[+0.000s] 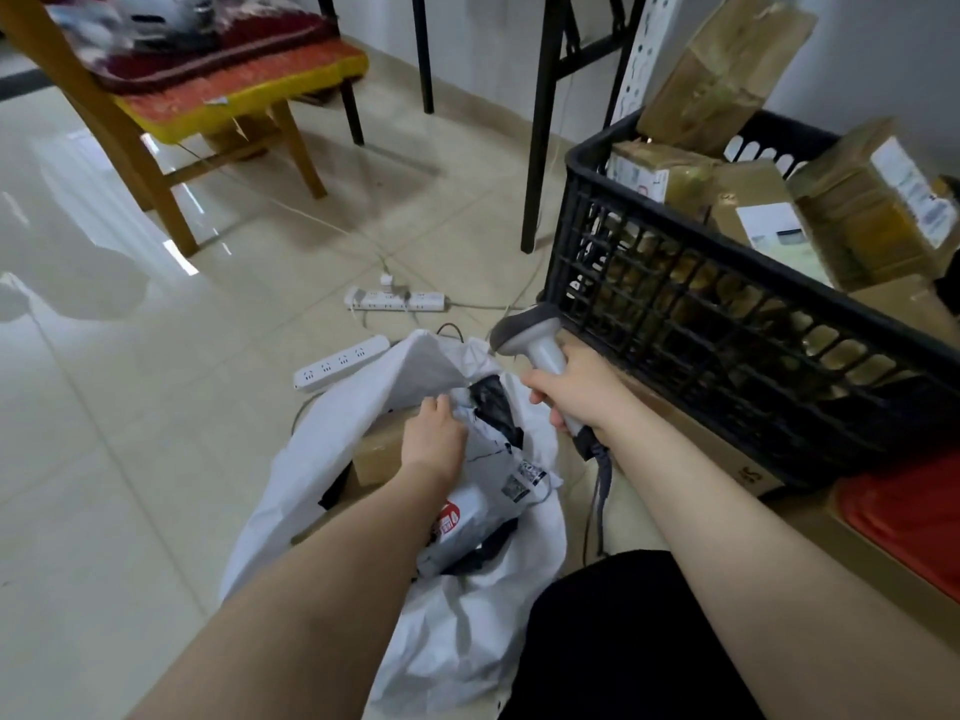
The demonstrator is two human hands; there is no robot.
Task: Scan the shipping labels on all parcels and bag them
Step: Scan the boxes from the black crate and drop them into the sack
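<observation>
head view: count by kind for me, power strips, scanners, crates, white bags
power strips: 2
barcode scanner: 1, gripped by the right hand
black crate: 1
white bag: 1
total: 5

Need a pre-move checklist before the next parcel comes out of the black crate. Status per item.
1. Grip: right hand holds scanner: ok.
2. Bagging: grey mailer lies in the open mouth of the white bag: ok.
3. Free hand: left hand is not free, its fingers are on the mailer: not ok. Whether they grip it: cannot tell.
4. Scan: mailer's label already read: cannot tell.
5. Supply: black crate holds several cardboard parcels: ok.
</observation>
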